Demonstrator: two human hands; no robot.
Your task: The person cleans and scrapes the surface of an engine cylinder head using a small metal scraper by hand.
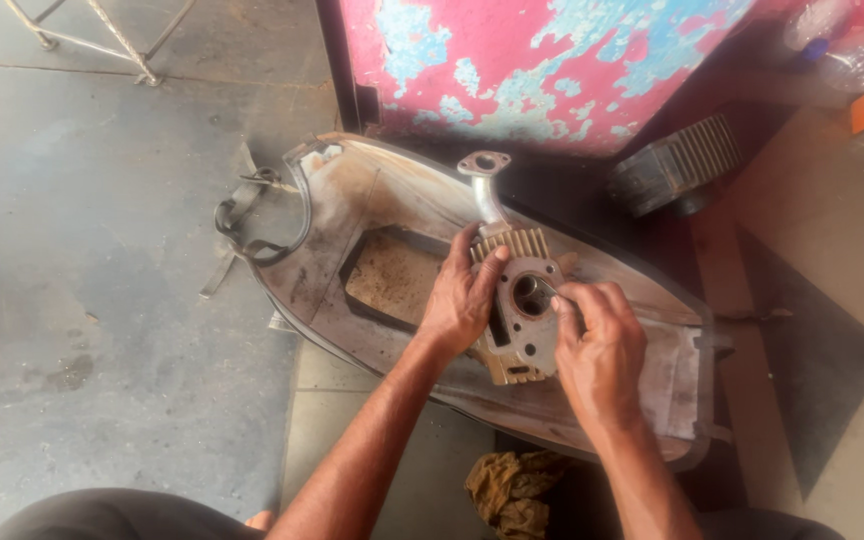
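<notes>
Left hand (462,295) grips our finned engine cylinder (520,300) atop the upturned fuel tank (352,200); right hand (600,345), fingers pinched at its bore, sits just right, closer in.

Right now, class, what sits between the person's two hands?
In the head view, a finned metal engine block with a round bore sits between the left hand and the right hand; both hands touch it.

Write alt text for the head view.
A left hand steadies a finned metal engine cylinder on an upturned metal shell, while the right hand works at its bore. A crumpled rag lies below.
</notes>
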